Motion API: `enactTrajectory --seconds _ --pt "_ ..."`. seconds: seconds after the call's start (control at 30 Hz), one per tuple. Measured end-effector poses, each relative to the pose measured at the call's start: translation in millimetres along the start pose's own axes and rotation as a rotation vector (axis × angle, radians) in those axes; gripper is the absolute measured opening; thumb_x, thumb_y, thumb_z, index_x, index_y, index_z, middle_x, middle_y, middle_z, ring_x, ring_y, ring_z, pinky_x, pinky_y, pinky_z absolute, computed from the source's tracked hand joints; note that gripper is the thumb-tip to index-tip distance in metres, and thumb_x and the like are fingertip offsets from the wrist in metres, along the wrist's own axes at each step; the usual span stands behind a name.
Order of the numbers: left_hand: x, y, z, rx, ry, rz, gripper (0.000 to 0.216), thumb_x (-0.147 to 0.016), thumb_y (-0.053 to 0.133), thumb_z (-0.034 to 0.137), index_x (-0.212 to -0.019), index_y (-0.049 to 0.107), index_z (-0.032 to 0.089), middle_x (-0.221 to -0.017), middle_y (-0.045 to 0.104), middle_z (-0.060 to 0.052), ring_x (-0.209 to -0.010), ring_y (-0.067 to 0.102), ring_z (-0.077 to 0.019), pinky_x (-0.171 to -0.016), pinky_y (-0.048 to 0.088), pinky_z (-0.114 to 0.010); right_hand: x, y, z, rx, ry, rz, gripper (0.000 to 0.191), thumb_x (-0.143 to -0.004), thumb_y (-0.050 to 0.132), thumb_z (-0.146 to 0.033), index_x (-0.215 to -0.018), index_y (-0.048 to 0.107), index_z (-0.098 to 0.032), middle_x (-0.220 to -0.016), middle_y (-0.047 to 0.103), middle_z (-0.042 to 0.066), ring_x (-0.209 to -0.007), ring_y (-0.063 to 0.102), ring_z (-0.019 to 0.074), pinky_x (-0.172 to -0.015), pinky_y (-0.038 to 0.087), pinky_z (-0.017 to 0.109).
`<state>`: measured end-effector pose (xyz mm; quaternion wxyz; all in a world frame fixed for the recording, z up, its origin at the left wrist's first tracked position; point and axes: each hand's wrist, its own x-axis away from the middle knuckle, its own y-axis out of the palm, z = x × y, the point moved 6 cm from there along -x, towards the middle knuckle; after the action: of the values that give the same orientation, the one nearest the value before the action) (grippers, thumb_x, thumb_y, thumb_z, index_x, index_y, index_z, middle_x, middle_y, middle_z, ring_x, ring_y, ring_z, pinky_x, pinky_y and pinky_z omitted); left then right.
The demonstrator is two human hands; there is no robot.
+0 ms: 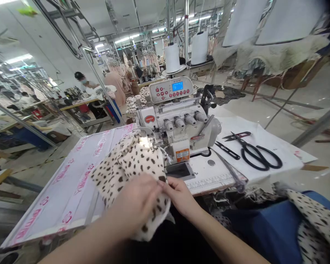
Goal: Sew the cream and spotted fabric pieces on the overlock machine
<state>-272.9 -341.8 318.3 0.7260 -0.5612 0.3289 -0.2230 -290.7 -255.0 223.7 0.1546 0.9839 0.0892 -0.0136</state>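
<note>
A cream fabric piece with dark spots point(139, 161) lies over the front left of the overlock sewing machine point(178, 124), its far edge under the lit needle area. Both hands meet at the fabric's right edge, close to my body. My left hand point(139, 194) is closed on the cloth, somewhat blurred. Thumb and fingers of my right hand point(178, 192) pinch the same edge just beside it. Below the hands the fabric hangs over the table's front edge.
Black-handled scissors point(257, 154), thread snips point(227, 150) and another small pair of snips point(238, 136) lie right of the machine. Thread cones point(172, 58) stand behind it. More spotted fabric point(316, 216) rests over blue cloth at lower right. Another person point(84, 82) sits at the far left.
</note>
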Motion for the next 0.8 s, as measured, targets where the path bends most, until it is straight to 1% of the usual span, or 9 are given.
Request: enactTrajectory --seconds 0.07,0.1,0.13,0.3,0.43,0.57,0.67,0.73,0.8 --pt "-12.2 -16.5 -23.9 -0.014 -0.098 0.185 0.027 -0.088 0.036 0.021 -0.098 0.061 0.016 -0.101 0.058 -0.007 -0.096 0.051 -0.0182 -0.084 0.044 -0.036 -0.3 1.8 2.5 -0.106 0.045 -0.059 0.041 -0.070 0.061 -0.052 -0.058 0.050 -0.015 -0.056 0.042 -0.003 -0.055 0.035 0.0099 -0.054 0.030 0.022" --pt "-16.3 -20.0 -33.8 -0.039 -0.118 0.235 0.028 -0.088 0.037 0.021 -0.104 0.060 0.016 -0.108 0.056 -0.008 -0.102 0.048 -0.0197 -0.089 0.042 -0.038 0.0 2.5 4.9 -0.162 0.071 -0.079 0.039 -0.070 0.062 -0.051 -0.059 0.051 -0.015 -0.057 0.043 -0.003 -0.055 0.036 0.0098 -0.055 0.030 0.022" --pt "-19.4 -19.6 -41.2 -0.060 -0.116 0.242 0.029 -0.088 0.038 0.021 -0.106 0.060 0.016 -0.112 0.054 -0.008 -0.105 0.045 -0.0206 -0.091 0.041 -0.040 0.5 2.8 7.9 -0.206 0.094 -0.090 0.038 -0.069 0.064 -0.050 -0.059 0.052 -0.015 -0.057 0.044 -0.003 -0.054 0.036 0.0096 -0.055 0.030 0.022" --pt "-23.8 -7.8 -52.6 -0.096 -0.040 0.181 0.029 -0.088 0.038 0.021 -0.106 0.060 0.017 -0.114 0.051 -0.008 -0.105 0.043 -0.0203 -0.090 0.041 -0.038 -0.5 1.7 22.0 -0.275 0.146 -0.075 0.039 -0.066 0.068 -0.048 -0.056 0.051 -0.015 -0.054 0.041 -0.004 -0.050 0.032 0.0077 -0.052 0.027 0.021" --pt "-32.2 -6.4 -60.4 -0.078 -0.052 0.128 0.029 -0.089 0.036 0.024 -0.104 0.060 0.018 -0.110 0.052 -0.007 -0.100 0.045 -0.0199 -0.088 0.042 -0.038 -14.8 -2.9 15.5 -0.186 0.067 -0.060 0.041 -0.068 0.065 -0.051 -0.056 0.050 -0.015 -0.054 0.041 -0.004 -0.051 0.032 0.0080 -0.052 0.028 0.021" --pt "-47.8 -9.0 -77.7 -0.068 -0.061 0.089 0.031 -0.089 0.034 0.027 -0.101 0.061 0.019 -0.105 0.053 -0.008 -0.100 0.046 -0.0213 -0.087 0.042 -0.040 -33.2 -9.2 3.8 -0.088 -0.004 -0.026 0.042 -0.069 0.064 -0.049 -0.052 0.047 -0.015 -0.052 0.038 -0.005 -0.051 0.030 0.0080 -0.052 0.028 0.021" --pt "-49.5 -13.3 -85.0 -0.019 -0.045 0.088 0.030 -0.089 0.036 0.028 -0.103 0.062 0.020 -0.107 0.054 -0.007 -0.101 0.048 -0.0215 -0.089 0.042 -0.042 -26.6 -7.1 3.4 -0.033 -0.046 -0.029 0.032 -0.070 0.065 -0.044 -0.059 0.055 -0.015 -0.061 0.048 -0.003 -0.060 0.041 0.0111 -0.062 0.036 0.024" --pt "-36.0 -19.6 -82.9 0.052 -0.044 0.203 0.028 -0.088 0.039 0.026 -0.104 0.061 0.021 -0.112 0.053 -0.007 -0.104 0.048 -0.0202 -0.091 0.042 -0.040 -7.7 0.4 11.2 0.029 -0.052 -0.087 0.026 -0.073 0.064 -0.042 -0.073 0.062 -0.016 -0.071 0.055 0.000 -0.069 0.048 0.0147 -0.069 0.040 0.027" --pt "-6.2 -23.8 -73.7 0.105 -0.033 0.410 0.024 -0.084 0.044 0.020 -0.103 0.060 0.020 -0.113 0.052 -0.007 -0.106 0.048 -0.0194 -0.092 0.041 -0.038 18.1 8.7 23.9 0.076 -0.035 -0.151 0.024 -0.075 0.061 -0.040 -0.081 0.063 -0.016 -0.076 0.058 0.002 -0.073 0.051 0.0170 -0.071 0.041 0.030"
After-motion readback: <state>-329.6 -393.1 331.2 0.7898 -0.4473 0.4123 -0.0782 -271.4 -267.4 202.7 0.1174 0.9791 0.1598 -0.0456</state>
